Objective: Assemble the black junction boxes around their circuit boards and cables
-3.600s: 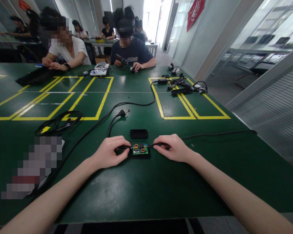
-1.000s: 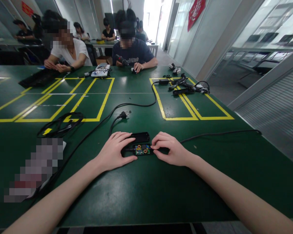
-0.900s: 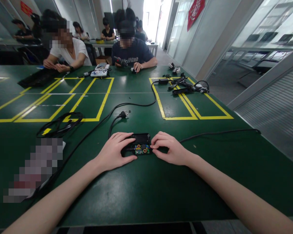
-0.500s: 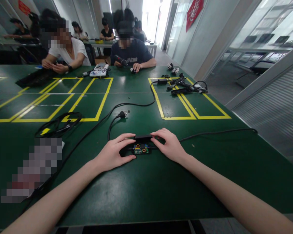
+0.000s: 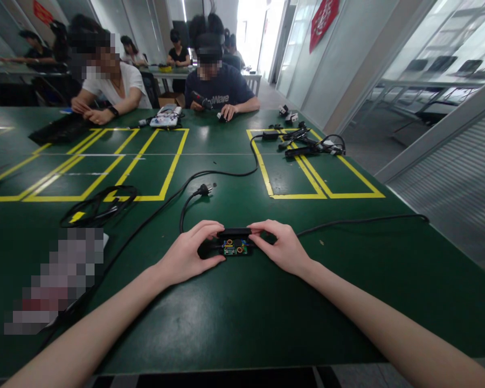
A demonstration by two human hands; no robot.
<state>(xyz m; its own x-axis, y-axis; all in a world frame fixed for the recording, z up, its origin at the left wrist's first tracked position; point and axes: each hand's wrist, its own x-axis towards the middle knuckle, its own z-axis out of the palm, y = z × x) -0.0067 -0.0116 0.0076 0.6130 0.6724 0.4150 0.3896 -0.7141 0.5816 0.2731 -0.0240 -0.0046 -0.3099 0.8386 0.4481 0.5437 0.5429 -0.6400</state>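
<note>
In front of me on the green table lies a small circuit board (image 5: 235, 247) with copper-coloured ring coils, in a black case half with a cord at each end. A black case cover (image 5: 235, 232) is held just behind and above the board, its long side across my view. My left hand (image 5: 194, 247) pinches the cover's left end with the fingers, while its thumb rests by the board's near left corner. The cover's right end is between the thumb and fingers of my right hand (image 5: 281, 241). The cover's inside is hidden from me.
A black power plug (image 5: 204, 189) lies beyond my left hand. One cord (image 5: 359, 220) runs off to the right edge. At left are a coiled cable (image 5: 97, 207) and a blurred flat object (image 5: 60, 280). Cables and adapters (image 5: 303, 143) lie far right; two people sit opposite.
The cover has tipped and shifted slightly, showing a thinner profile behind the board. Both hands keep almost the same place and grip.
</note>
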